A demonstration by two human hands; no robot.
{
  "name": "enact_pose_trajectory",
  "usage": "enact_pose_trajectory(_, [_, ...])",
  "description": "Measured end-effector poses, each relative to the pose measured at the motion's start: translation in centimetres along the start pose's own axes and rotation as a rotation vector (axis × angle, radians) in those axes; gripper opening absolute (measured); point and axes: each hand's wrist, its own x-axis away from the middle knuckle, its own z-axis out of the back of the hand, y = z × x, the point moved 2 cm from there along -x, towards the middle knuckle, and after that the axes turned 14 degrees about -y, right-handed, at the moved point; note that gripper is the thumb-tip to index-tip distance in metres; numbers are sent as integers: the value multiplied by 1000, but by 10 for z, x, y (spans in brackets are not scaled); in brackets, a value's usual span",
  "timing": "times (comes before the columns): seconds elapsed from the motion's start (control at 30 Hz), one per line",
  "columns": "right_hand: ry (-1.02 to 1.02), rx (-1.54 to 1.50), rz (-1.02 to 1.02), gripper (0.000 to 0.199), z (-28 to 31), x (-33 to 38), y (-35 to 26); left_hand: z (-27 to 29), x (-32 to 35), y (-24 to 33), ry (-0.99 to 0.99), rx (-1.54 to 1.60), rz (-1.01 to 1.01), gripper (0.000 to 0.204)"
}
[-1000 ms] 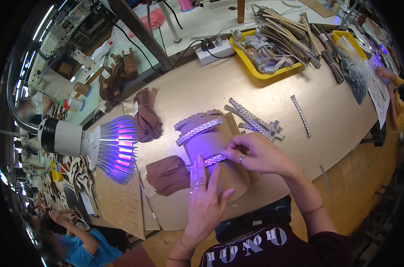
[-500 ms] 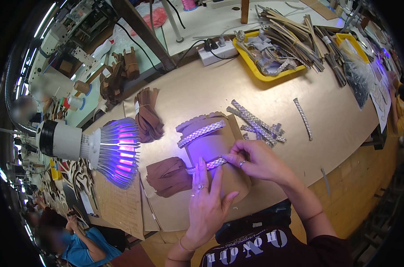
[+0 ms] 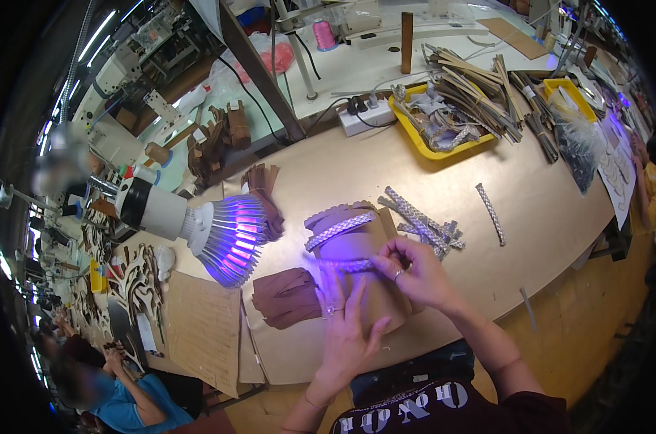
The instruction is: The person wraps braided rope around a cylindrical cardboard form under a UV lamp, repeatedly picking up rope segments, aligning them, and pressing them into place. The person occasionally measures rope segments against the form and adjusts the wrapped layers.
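A tan board form (image 3: 386,311), rounded toward me and scalloped at its far end, lies on the table in front of me. One grey-and-white braided strip (image 3: 340,230) crosses its far part. Nearer to me, a second braided strip (image 3: 353,265) runs across the form, partly covered by fingers. My left hand (image 3: 346,325) has its fingers spread, the tips resting at this nearer strip. With thumb and forefinger my right hand (image 3: 418,275) pinches the strip's right end. Beside my left fingers sits a stack of brown strips (image 3: 288,296).
A finned lamp (image 3: 230,239) glows purple at the form's left. Loose braided pieces (image 3: 422,220) lie to the right, one piece (image 3: 491,214) apart. Farther back are a yellow tray (image 3: 443,150) of scraps and a white power strip (image 3: 367,117). A person in blue (image 3: 136,401) works at lower left.
The whole view has shifted, so the lamp and table appear farther right and lower. Both hands stay at the nearer braided strip; the left fingers blur slightly.
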Motion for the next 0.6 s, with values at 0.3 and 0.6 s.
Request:
enact_pose_trajectory(0.3, [-293,-45,-157,22,42,-45,0,27,-16,-15,84,-21,-2,76])
enact_pose_trajectory(0.6, [-85,-224,-62,22,30,-46,6,9,-65,-33,2,-56,-11,78])
